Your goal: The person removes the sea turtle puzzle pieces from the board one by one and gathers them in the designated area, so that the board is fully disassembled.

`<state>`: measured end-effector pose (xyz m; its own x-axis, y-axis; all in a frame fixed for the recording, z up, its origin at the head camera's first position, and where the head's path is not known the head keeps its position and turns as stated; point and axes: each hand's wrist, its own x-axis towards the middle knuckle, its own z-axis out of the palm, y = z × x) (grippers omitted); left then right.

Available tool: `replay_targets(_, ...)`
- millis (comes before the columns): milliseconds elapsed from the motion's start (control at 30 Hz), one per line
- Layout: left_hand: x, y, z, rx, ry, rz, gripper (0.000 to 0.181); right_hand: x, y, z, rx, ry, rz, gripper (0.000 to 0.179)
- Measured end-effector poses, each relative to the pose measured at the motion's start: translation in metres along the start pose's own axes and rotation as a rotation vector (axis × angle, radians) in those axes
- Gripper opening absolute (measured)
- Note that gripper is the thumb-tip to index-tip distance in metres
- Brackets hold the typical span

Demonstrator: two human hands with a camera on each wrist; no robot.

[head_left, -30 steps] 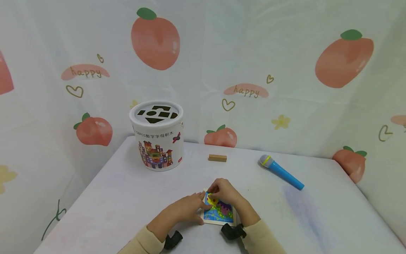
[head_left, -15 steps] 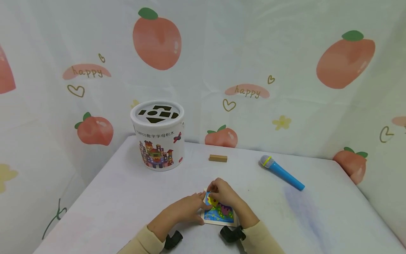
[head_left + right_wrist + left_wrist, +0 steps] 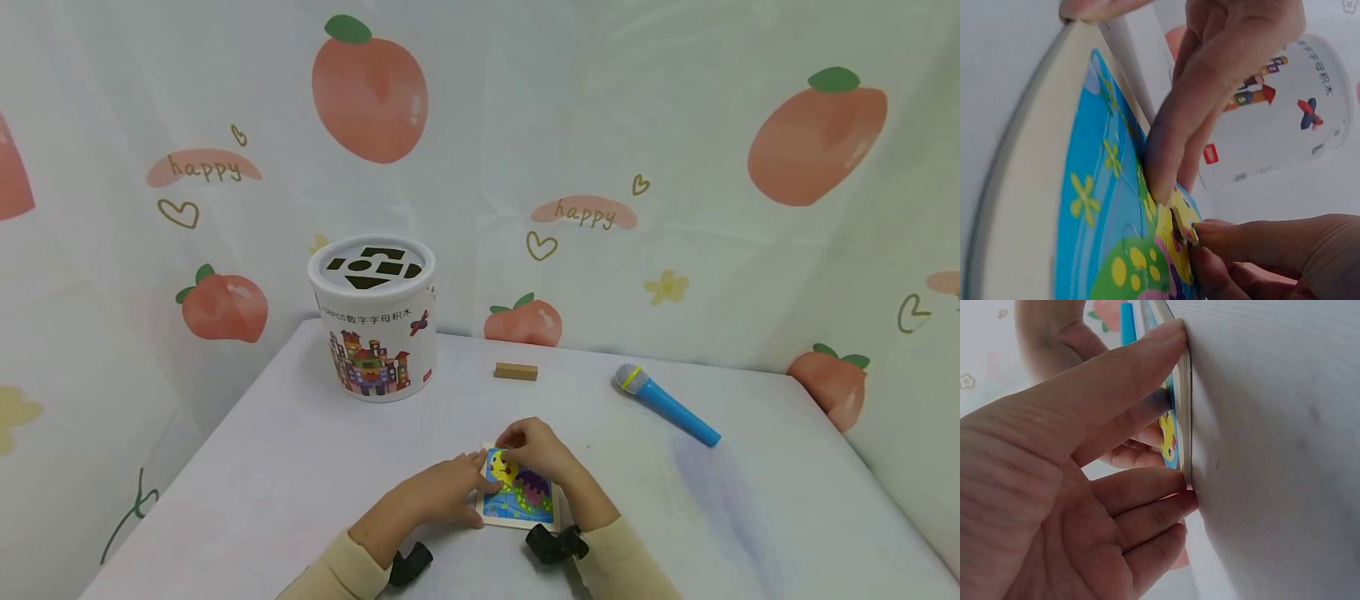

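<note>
A small framed jigsaw puzzle [image 3: 517, 502] lies on the table, its picture in blue, yellow, green and purple. My left hand [image 3: 450, 490] holds the puzzle at its left side: the index finger presses on the picture, and the thumb and other fingers rest along the pale frame edge [image 3: 1185, 425]. Over the puzzle's upper part, my right hand [image 3: 542, 450] pinches a yellow puzzle piece [image 3: 1184, 230] between thumb and fingertip. That piece stands tilted, with a dark gap beside it. In the head view the right fingers hide the piece.
A white bucket [image 3: 378, 333] with shape holes in its lid stands at the back left. Behind the puzzle lies a wooden block [image 3: 516, 372]. To the right is a blue toy microphone [image 3: 669, 406]. A printed cloth [image 3: 480, 150] hangs behind the table.
My right hand has shifted slightly right, uncovering more of the yellow figure in the picture. The left hand keeps its place on the puzzle.
</note>
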<state>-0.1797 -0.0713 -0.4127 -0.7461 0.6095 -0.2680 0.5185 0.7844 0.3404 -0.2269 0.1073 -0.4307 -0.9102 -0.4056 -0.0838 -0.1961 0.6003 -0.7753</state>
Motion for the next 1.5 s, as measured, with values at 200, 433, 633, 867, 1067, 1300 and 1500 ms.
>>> replay_targets(200,0.0,-0.001,0.0,-0.007,0.002,0.001,0.05,0.002,0.006,-0.003,0.041,-0.001,-0.017,0.008)
replay_targets(433,0.0,-0.001,0.0,-0.03,-0.008,-0.002,0.049,0.002,0.01,-0.006,0.159,-0.05,0.0,0.012)
replay_targets(633,0.004,0.0,0.002,-0.019,-0.007,0.002,0.049,0.0,0.014,-0.012,0.2,-0.033,0.034,0.014)
replay_targets(867,0.003,0.0,0.003,-0.009,-0.011,-0.016,0.05,-0.006,0.021,-0.021,0.182,-0.012,0.105,0.016)
replay_targets(1067,0.003,0.001,0.003,-0.015,-0.021,-0.034,0.051,-0.014,0.028,-0.031,0.197,-0.001,0.141,0.017)
replay_targets(1300,0.0,0.002,0.001,-0.034,-0.014,-0.034,0.05,-0.025,0.037,-0.047,0.173,0.06,0.192,0.018)
replay_targets(1500,0.0,0.0,0.003,-0.052,-0.011,-0.047,0.051,-0.034,0.049,-0.062,0.169,0.118,0.243,0.017)
